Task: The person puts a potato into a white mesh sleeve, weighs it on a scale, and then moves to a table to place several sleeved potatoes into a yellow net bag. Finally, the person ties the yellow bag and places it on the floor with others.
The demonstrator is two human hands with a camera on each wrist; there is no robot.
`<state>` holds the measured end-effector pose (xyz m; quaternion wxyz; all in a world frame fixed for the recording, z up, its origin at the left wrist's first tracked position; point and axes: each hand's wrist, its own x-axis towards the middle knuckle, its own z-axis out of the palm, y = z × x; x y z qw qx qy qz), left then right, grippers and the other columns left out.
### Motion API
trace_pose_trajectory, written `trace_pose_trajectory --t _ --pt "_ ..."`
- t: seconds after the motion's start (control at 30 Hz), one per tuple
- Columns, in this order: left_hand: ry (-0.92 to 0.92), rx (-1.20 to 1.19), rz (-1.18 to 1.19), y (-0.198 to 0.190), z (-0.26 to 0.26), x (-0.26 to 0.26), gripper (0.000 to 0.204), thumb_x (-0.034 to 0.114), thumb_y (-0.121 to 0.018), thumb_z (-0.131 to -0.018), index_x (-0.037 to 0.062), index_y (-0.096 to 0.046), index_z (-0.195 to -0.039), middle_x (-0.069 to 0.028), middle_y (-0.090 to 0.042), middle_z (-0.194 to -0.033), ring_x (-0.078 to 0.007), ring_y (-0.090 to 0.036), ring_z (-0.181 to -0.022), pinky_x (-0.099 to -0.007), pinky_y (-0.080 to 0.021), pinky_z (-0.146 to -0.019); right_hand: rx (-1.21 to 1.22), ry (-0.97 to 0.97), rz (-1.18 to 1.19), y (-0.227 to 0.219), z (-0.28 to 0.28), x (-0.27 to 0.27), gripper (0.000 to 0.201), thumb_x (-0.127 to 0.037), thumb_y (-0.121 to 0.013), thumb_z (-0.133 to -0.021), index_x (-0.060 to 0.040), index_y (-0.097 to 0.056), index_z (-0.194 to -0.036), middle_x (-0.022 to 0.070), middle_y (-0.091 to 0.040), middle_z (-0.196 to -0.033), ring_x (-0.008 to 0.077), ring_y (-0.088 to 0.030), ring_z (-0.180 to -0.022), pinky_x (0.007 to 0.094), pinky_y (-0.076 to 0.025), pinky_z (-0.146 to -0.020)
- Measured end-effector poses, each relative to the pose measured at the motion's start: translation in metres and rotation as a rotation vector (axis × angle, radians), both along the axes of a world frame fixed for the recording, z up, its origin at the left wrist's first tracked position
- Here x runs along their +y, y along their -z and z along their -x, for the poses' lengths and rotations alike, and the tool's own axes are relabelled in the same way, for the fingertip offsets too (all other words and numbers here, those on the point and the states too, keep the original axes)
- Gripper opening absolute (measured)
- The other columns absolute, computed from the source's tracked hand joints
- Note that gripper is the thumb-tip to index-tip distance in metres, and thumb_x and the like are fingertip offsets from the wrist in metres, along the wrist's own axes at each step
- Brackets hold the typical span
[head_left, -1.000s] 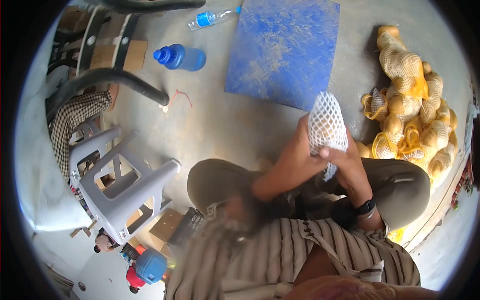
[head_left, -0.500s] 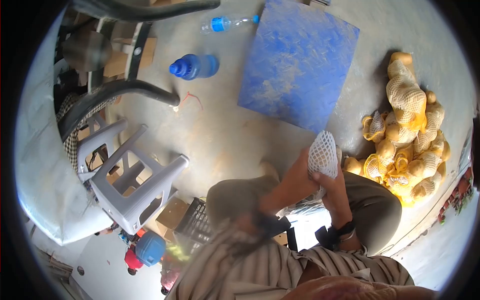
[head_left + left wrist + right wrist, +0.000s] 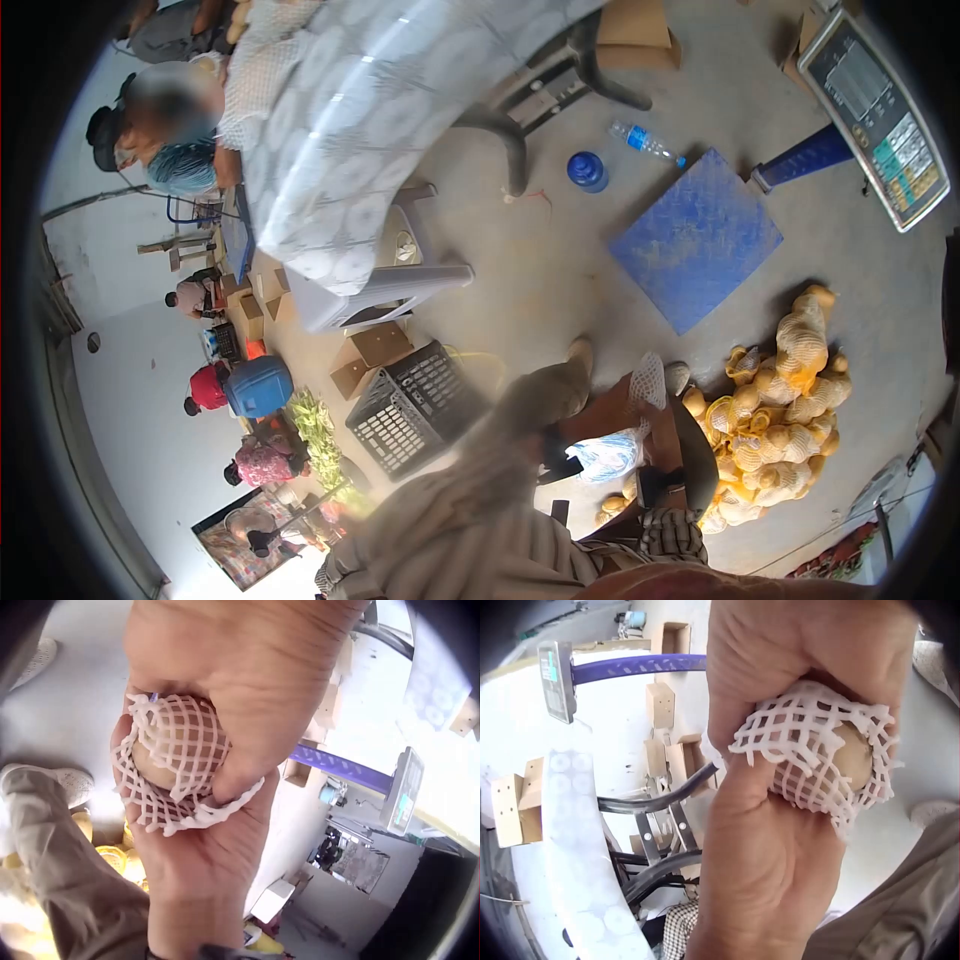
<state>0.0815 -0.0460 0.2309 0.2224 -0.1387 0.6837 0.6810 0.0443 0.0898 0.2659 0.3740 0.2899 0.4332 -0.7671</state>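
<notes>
My left hand [image 3: 247, 682] and right hand [image 3: 206, 862] come together around a tan butternut squash [image 3: 853, 759] in a white foam net [image 3: 802, 735]. Both hands curl round it from opposite sides. Net strands cover most of the squash, and its smooth tan skin shows through the open end. In the left wrist view, a thumb lies against the net's edge. Much of the squash's length is hidden in my palms. In the head view, the netted tip [image 3: 648, 380] stands up above my hands, over my lap.
Netted squashes [image 3: 775, 430] lie heaped by one leg. A blue platform scale [image 3: 697, 240] with its display [image 3: 875, 110] stands ahead, near two bottles. To the left are a black crate [image 3: 415, 410], a grey stool [image 3: 400, 290] and a covered table [image 3: 340, 140]; several people sit beyond.
My view has swung left, bringing the covered table, people and scale display into sight. Both hands keep holding the netted squash, which sits lower in the head view now.
</notes>
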Motion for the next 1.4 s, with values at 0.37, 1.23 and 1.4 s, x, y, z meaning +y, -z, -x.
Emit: trace_pose_trajectory --t 0.37,1.23,1.4 --pt "0.155 0.240 -0.046 -0.223 -0.006 -0.085 0.061 0.013 -0.059 -0.093 -0.0055 -0.026 -0.141 -0.0134 -0.060 -0.106 -0.0215 -0.061 -0.097 -0.0339 -0.053 -0.084 0.140 -0.216 0.091 -0.246 0.026 -0.063 0.044 -0.010 -0.060 -0.083 -0.0005 -0.047 -0.125 0.0082 -0.062 -0.108 0.0180 -0.062 -0.096 0.0292 -0.051 -0.081" --pt "-0.545 0.177 0.343 -0.417 0.007 -0.299 0.039 0.018 -0.065 -0.087 -0.0008 -0.057 -0.120 -0.0103 -0.068 -0.099 -0.0164 -0.064 -0.093 -0.0293 -0.049 -0.082 0.554 -0.498 -0.070 -0.385 0.144 -0.197 0.052 -0.008 -0.068 -0.079 0.0022 -0.046 -0.125 0.0102 -0.062 -0.104 0.0169 -0.061 -0.091 0.0306 -0.052 -0.077" --pt "-0.468 0.185 0.299 -0.444 0.053 -0.321 0.038 0.017 -0.063 -0.089 -0.0032 -0.055 -0.120 -0.0124 -0.067 -0.102 -0.0179 -0.063 -0.096 -0.0294 -0.049 -0.085 0.579 -0.513 -0.140 -0.375 0.185 -0.198 0.054 -0.011 -0.071 -0.076 0.0014 -0.047 -0.123 0.0080 -0.061 -0.106 0.0181 -0.060 -0.096 0.0326 -0.048 -0.084"
